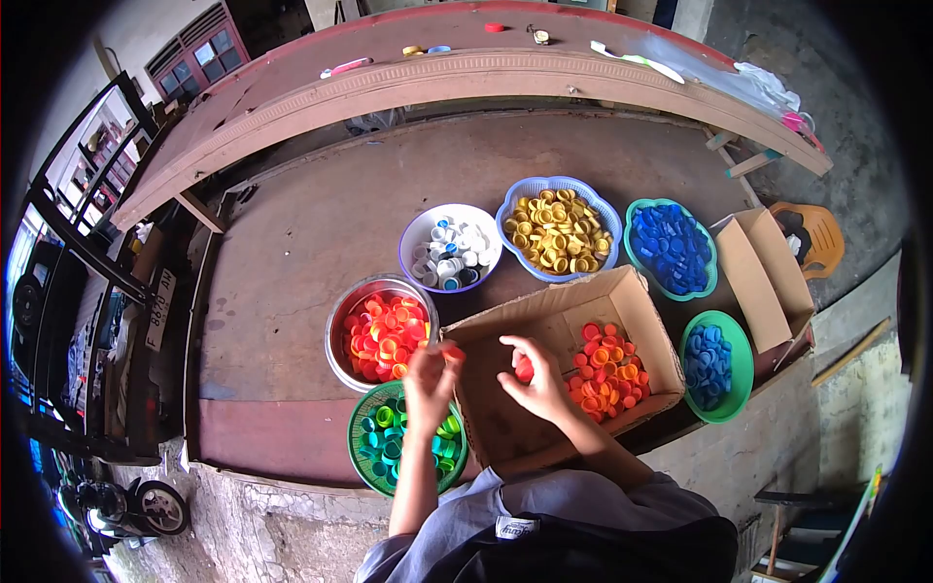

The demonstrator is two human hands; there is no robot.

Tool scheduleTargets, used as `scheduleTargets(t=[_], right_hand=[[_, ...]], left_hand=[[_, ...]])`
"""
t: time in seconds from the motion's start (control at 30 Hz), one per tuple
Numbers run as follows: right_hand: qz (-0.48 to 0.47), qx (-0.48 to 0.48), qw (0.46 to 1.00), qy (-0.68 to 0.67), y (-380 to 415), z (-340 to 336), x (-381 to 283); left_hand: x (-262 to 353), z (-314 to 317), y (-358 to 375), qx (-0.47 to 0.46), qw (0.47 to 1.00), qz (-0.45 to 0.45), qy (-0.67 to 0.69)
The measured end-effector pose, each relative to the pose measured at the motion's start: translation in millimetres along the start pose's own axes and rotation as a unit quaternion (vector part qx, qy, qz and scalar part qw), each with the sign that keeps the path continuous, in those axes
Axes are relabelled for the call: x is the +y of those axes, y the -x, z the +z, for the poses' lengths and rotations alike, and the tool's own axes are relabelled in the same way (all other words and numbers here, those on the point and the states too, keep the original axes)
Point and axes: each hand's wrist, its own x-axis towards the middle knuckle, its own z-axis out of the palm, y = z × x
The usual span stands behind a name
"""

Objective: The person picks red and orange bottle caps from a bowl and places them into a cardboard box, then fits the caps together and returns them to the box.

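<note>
My left hand (426, 387) is raised between the metal bowl (333, 348) and the cardboard box (607, 288), its fingers closed on a red bottle cap (453, 354). Over the left half of the box is my right hand (540, 385), with a red bottle cap (525, 369) held against its curled fingers. Red and orange caps (608, 371) lie heaped in the right part of the box. More red and orange caps (385, 333) fill the metal bowl. Below my left hand, partly hidden by the forearm, stands a green basket (358, 460) of green caps.
Behind the box stand a white bowl (408, 239) of white caps and a blue-rimmed basket (507, 202) of yellow caps. To the right are a teal basket (712, 255) of dark blue caps, a green basket (745, 360) of lighter blue caps, and another cardboard box (758, 282). A raised wooden ledge (466, 70) crosses the back.
</note>
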Motion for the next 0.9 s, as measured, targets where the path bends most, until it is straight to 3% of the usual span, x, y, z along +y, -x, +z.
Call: scheduleTargets(t=[0.03,0.07,0.1,0.13,0.17,0.27,0.37,0.43,0.5,0.57,0.6,0.9], right_hand=[[0.027,0.019,0.999,-0.029,1.8,0.7,9.8],[0.066,0.013,0.994,-0.083,5.8,0.4,26.7],[0.107,0.006,0.986,-0.127,10.1,-0.1,39.4],[0.148,0.000,0.965,-0.216,13.0,-1.9,43.6],[0.187,-0.006,0.935,-0.302,14.2,-2.9,45.5],[0.255,-0.009,0.833,-0.491,14.4,-5.0,44.4],[0.280,-0.021,0.773,-0.569,13.5,-7.6,48.8],[0.291,-0.019,0.752,-0.591,11.1,-8.7,39.7],[0.280,-0.032,0.738,-0.613,12.0,-6.2,36.4],[0.271,-0.038,0.738,-0.617,13.5,-4.9,36.4],[0.267,-0.040,0.744,-0.611,13.8,-4.0,38.1],[0.290,-0.064,0.708,-0.641,22.6,6.6,42.5]], left_hand=[[0.4,-13.4,-8.9,0.035,0.998,-0.001,-0.051],[-10.0,-31.9,-20.8,0.067,0.978,0.073,-0.185],[-3.9,-38.2,-28.8,0.098,0.979,0.091,-0.150],[-2.0,-47.7,-37.2,0.102,0.972,0.072,-0.201],[-1.5,-55.2,-42.4,0.105,0.961,0.053,-0.251],[-12.6,-61.5,-41.8,0.086,0.877,0.127,-0.455],[-2.0,-35.2,-34.6,0.019,0.945,0.056,-0.322],[20.6,-5.7,-21.5,-0.091,0.948,0.079,-0.293],[28.5,18.0,-11.0,-0.203,0.932,0.157,-0.254],[24.5,32.5,-1.1,-0.248,0.923,0.167,-0.241],[19.6,37.3,3.6,-0.238,0.940,0.130,-0.208],[12.5,30.7,5.0,-0.227,0.932,0.157,-0.236]])
